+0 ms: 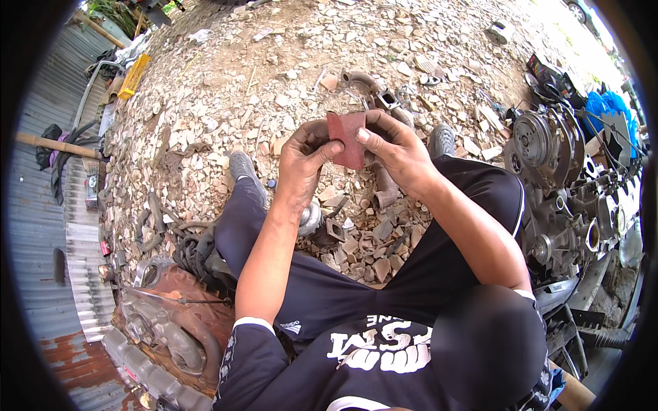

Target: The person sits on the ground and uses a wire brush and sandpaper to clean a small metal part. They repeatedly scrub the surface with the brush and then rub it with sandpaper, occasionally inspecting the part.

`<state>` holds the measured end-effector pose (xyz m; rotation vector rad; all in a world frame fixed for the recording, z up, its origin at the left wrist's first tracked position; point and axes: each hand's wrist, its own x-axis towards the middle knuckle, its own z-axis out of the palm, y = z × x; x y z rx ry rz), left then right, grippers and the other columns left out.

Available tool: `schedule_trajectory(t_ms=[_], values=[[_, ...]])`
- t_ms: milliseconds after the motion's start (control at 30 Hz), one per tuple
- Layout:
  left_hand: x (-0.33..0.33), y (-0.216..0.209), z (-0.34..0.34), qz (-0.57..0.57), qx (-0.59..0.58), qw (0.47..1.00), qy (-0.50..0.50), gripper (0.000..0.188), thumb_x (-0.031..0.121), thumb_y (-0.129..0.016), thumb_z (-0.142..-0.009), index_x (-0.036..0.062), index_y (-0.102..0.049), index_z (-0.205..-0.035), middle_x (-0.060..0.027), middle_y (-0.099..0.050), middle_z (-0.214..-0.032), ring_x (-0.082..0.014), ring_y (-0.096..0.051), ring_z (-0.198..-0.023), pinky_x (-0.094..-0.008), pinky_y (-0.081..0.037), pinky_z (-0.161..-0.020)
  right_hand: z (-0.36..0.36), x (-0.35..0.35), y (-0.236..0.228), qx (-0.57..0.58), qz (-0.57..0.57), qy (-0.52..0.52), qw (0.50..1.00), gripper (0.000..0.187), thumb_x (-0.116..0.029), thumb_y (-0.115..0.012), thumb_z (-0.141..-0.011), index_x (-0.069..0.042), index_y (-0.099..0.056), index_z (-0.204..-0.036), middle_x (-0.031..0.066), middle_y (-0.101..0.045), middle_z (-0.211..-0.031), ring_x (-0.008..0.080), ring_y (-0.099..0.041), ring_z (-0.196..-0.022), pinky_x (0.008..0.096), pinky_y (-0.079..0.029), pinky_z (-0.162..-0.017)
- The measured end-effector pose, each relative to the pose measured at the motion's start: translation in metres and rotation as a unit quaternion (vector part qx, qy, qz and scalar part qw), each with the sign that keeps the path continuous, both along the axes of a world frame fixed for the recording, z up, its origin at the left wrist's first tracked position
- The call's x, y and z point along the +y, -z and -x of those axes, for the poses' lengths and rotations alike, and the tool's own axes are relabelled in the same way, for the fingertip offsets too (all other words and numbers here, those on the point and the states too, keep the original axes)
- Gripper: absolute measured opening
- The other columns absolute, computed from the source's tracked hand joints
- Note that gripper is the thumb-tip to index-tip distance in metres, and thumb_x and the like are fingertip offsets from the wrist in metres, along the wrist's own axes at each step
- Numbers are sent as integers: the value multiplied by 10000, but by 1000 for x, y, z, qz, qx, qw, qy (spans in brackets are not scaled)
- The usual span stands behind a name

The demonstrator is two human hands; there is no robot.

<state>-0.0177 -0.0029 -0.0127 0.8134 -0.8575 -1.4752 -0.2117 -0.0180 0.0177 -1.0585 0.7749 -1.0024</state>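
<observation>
Centrally, reddish sheet [351, 149], apparently folded, between left hand [305, 156] and right hand [399, 152]; both pinching its edges

"How's the light?"

"Bright daylight, strongest at the far right corner of the ground [226, 75], which glares nearly white. The corrugated wall [51, 178] along its left edge is duller."

"Anything out of focus?"

"The reddish sheet [349, 140] looks fairly crisp, but a smooth dark blur hides the person's head [490, 346]."

"Distortion?"

"Plenty: the wall's straight lines bow, and a black fisheye border swallows the corners."
</observation>
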Motion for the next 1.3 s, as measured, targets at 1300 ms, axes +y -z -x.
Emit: schedule_trajectory(t_ms=[1300], values=[[2, 3, 0, 12, -2, 1000, -3, 356, 3, -818, -839, 78, -691, -1163, -5, -716, -1036, -99, -651, -972, -265, -524, -917, 3, -3, 8, -11, -1, -17, 1000, 331, -226, -739, -976, -38, -654, -1235, 22, -684, -1079, 86, -597, -1009, 272, -492, -889]])
